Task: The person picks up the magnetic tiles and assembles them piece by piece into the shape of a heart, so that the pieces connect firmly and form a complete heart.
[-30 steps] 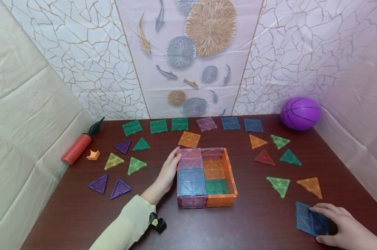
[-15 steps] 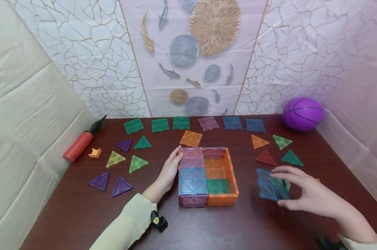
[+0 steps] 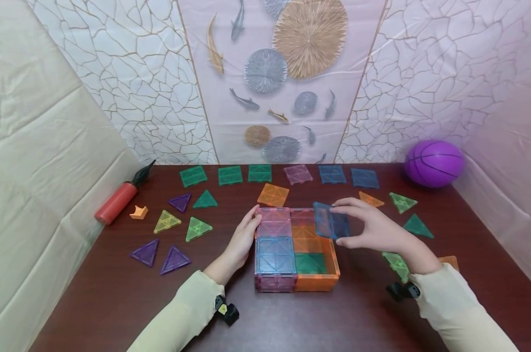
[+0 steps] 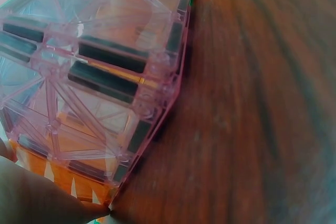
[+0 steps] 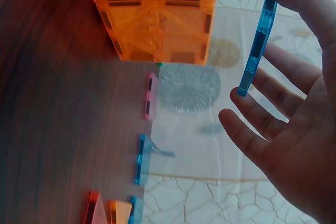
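Observation:
A box of see-through magnetic tiles (image 3: 316,283) stands mid-table, with pink and orange walls. Blue (image 3: 275,255) and pink (image 3: 274,222) tiles cover its left half; the right half is open on top, and green and orange show inside. My left hand (image 3: 240,244) holds the box at its back left corner; in the left wrist view a digit (image 4: 42,192) lies against it. Above the box's back right part, my right hand (image 3: 371,227) pinches a tilted blue square tile (image 3: 329,220) between thumb and fingers. The right wrist view shows this tile (image 5: 257,45) edge-on.
Square tiles, such as a green one (image 3: 259,173), line the table's back, with an orange square (image 3: 273,195) behind the box. Triangles (image 3: 199,228) lie on both sides. A red pump (image 3: 116,202) and orange crown-shaped piece (image 3: 139,212) are at left, a purple ball (image 3: 434,164) at back right.
My right hand has carried the blue square tile from the front right of the table, leftward and away from me, to above the box. My left hand has stayed at the box.

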A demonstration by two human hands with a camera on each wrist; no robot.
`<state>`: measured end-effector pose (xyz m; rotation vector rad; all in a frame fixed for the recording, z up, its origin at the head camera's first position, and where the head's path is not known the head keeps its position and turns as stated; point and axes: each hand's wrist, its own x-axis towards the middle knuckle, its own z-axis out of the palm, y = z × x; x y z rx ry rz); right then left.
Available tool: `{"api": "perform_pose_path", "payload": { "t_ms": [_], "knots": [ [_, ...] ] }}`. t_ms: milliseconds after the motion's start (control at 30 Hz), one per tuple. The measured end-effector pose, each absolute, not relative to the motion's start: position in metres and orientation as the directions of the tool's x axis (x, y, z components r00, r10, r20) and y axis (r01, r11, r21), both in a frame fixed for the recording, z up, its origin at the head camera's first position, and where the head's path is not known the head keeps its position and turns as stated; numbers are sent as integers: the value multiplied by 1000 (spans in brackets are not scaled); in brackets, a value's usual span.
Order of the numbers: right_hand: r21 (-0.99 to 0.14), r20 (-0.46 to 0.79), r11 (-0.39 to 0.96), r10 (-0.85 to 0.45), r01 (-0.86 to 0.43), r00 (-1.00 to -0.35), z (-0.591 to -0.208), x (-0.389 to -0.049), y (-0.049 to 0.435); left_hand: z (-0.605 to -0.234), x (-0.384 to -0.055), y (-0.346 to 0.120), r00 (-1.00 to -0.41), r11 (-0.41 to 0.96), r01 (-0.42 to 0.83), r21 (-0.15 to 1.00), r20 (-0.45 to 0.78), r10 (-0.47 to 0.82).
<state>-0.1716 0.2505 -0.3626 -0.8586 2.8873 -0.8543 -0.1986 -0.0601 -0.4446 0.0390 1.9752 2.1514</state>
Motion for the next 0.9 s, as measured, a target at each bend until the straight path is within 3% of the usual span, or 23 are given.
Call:
{"api": "perform_pose_path", "payload": {
  "t_ms": [400,900],
  "knots": [
    [-541,86,683,-536,-491,-840,-370,-202,224,-443,-198,-60,-975,-81,-151,985,-135,177],
    [-580,95,639,-563,-505,-821,-385,-205,216,-446,-198,-59,-977,-92,-145,985,-128,173]
  ]
}}
